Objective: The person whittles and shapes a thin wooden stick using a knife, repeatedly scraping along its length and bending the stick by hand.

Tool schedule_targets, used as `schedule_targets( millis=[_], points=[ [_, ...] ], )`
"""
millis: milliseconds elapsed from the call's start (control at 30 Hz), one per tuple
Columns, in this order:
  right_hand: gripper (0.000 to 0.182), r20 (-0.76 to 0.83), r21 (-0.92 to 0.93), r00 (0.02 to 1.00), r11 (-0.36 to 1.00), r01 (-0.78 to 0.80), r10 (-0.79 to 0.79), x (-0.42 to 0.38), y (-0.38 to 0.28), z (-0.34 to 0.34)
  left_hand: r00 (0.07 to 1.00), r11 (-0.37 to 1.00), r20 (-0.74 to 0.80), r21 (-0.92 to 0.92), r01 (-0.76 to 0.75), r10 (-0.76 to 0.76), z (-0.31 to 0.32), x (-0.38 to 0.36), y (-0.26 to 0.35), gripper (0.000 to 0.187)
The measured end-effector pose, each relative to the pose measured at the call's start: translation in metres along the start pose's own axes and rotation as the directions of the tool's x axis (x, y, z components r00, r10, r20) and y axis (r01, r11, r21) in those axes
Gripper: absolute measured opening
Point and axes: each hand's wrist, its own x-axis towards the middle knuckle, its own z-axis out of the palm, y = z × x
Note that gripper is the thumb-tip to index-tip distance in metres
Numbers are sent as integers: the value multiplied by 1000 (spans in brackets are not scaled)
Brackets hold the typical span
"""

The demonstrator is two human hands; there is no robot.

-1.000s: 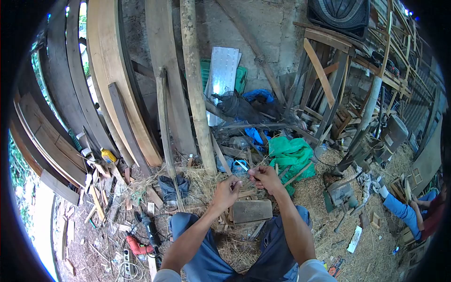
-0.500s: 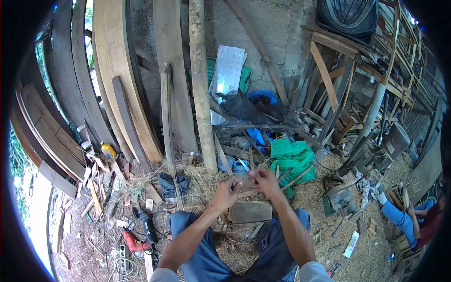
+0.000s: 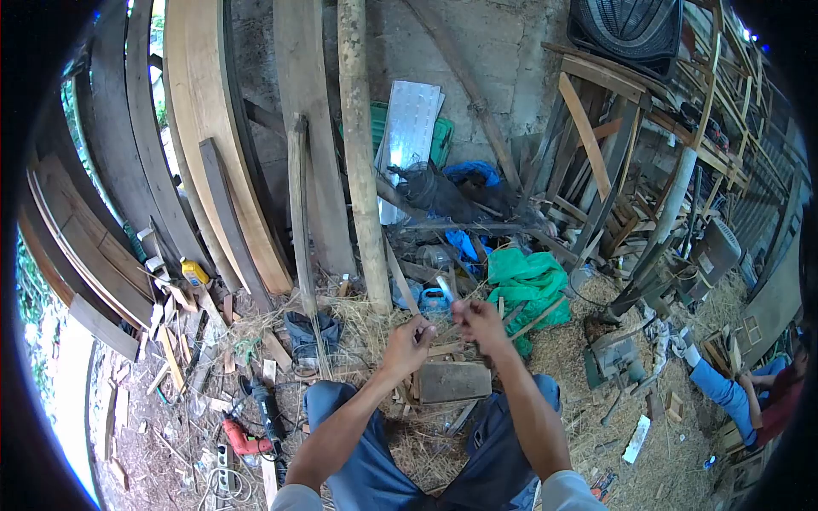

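Observation:
My right hand (image 3: 480, 326) is closed around a knife, whose bright narrow blade (image 3: 446, 288) points up and away from the fingers. A dark end shows below that hand. To its left, my left hand (image 3: 409, 347) is pinched shut, and anything between its fingertips is too small to make out. The two hands are a little apart, above a wooden block (image 3: 456, 383) on the ground between my knees.
Wood scraps and straw cover the ground. A red power tool (image 3: 244, 439) and a dark grinder (image 3: 266, 407) lie left. Green plastic sheeting (image 3: 530, 289) is ahead. Tall boards (image 3: 315, 170) lean on the wall. Another person (image 3: 750, 396) sits at far right.
My right hand has turned slightly, and the blade is steeper and higher than before. My left hand has shifted slightly to the left. The view has moved a little.

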Motion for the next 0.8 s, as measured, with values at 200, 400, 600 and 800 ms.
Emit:
schedule_targets(
  millis=[200, 400, 600, 800],
  points=[
    [22, -43, 213, 999, 977, 20, -11, 6, -18, -49, 999, 1000, 35, 20, 20, -21, -9, -2, 3, 13],
    [29, -174, 199, 977, 967, 157, -123, 4, -20, -51, 991, 995, 109, -52, 89, -83, -3, 1, -12, 14],
    [29, -293, 279, 955, 952, 126, -41, 5, -19, -60, 983, 990, 133, -45, 134, -127, 0, 0, -15, 14],
    [28, 4, 76, 1000, 997, 13, -13, -5, -8, -30, 987, 971, 65, -180, 160, -150, 10, 5, -33, 10]
  ],
)
